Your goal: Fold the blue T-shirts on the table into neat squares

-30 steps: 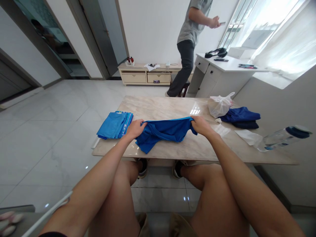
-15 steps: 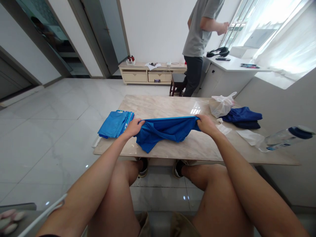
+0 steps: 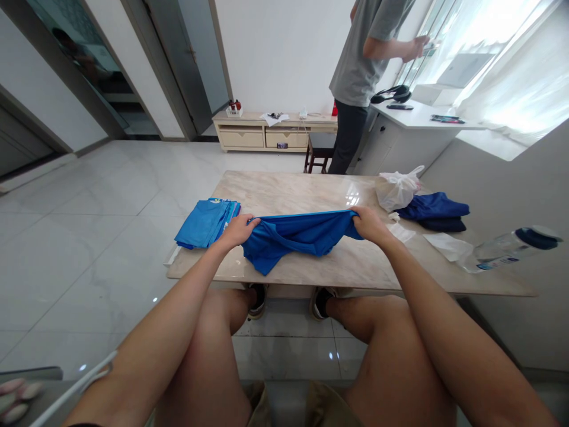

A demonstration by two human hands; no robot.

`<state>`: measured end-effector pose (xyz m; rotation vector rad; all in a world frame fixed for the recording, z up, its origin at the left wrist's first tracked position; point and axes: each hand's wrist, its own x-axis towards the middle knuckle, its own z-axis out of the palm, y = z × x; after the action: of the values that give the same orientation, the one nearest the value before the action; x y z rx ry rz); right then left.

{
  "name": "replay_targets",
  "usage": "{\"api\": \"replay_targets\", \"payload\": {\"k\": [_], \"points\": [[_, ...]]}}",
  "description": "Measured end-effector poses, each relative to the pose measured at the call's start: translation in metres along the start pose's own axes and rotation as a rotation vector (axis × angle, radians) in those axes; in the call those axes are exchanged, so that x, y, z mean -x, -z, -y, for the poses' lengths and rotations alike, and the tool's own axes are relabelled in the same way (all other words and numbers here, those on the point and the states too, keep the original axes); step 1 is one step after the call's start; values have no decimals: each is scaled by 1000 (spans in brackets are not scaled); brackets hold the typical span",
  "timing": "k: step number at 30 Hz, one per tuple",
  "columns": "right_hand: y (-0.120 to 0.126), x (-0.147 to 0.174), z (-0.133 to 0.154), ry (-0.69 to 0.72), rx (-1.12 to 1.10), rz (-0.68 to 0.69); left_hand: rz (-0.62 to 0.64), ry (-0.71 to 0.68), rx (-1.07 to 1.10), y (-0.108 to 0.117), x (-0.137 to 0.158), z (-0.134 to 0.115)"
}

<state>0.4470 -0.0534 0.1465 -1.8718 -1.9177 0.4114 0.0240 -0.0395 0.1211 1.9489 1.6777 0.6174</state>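
A blue garment (image 3: 302, 234), perhaps a T-shirt, is stretched sideways between my two hands above the marble-look table (image 3: 284, 190). My left hand (image 3: 240, 229) is closed on its upper left corner, thumb on top. The upper right corner is pinched in my right hand (image 3: 368, 224). Between them the top edge runs nearly straight, while the lower part hangs in loose folds towards the tabletop. Just left of my left hand lies a stack of folded blue clothes (image 3: 204, 224).
On the table's right are a knotted white plastic bag (image 3: 399, 187), folded dark blue clothes (image 3: 433, 207), white paper (image 3: 448, 246) and a clear bottle (image 3: 515, 248) with a blue lid. Beyond the table, a person (image 3: 367, 65) in a grey shirt stands beside a white cabinet (image 3: 413, 136) and a stool (image 3: 319, 155).
The person in grey leans a little further right, one hand moving towards the window. My hands and the stretched blue garment are almost unchanged.
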Motion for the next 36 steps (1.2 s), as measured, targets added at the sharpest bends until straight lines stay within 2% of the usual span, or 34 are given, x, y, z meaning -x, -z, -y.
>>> {"api": "replay_targets", "payload": {"k": [5, 6, 8, 10, 13, 16, 18, 20, 23, 26, 28, 30, 31, 33, 36], "points": [[24, 4, -2, -102, -541, 54, 289, 76, 554, 35, 15, -8], [27, 3, -5, -141, -607, 59, 306, 100, 644, 39, 16, -9], [29, -1, -12, -176, -580, 19, 241, 130, 705, 41, 14, -9], [24, -7, -18, -137, -365, -65, 105, 126, 585, 33, 6, -7], [12, -14, -25, -82, -39, -121, -29, 76, 231, 15, -5, 0], [5, -14, -30, -97, 26, -139, -70, 28, 1, 4, -8, 8], [4, -11, -34, -136, -45, -160, -86, 27, -51, 3, -6, 12], [5, -6, -38, -217, -213, -178, -85, 52, -17, 7, -3, 16], [9, -2, -46, -379, -544, -262, -71, 113, 279, 13, 2, 21], [15, -4, -59, -526, -832, -409, -77, 224, 603, 16, 3, 30], [16, -5, -70, -573, -986, -491, -141, 337, 553, 15, 2, 38], [12, -6, -79, -563, -1060, -470, -225, 423, 376, 11, 0, 46], [9, -5, -83, -553, -1039, -419, -251, 436, 284, 8, -1, 48], [0, -2, -88, -547, -851, -303, -236, 408, 131, 0, -2, 51], [-15, 1, -85, -477, -394, -180, -70, 279, -83, -18, -4, 45]]}}
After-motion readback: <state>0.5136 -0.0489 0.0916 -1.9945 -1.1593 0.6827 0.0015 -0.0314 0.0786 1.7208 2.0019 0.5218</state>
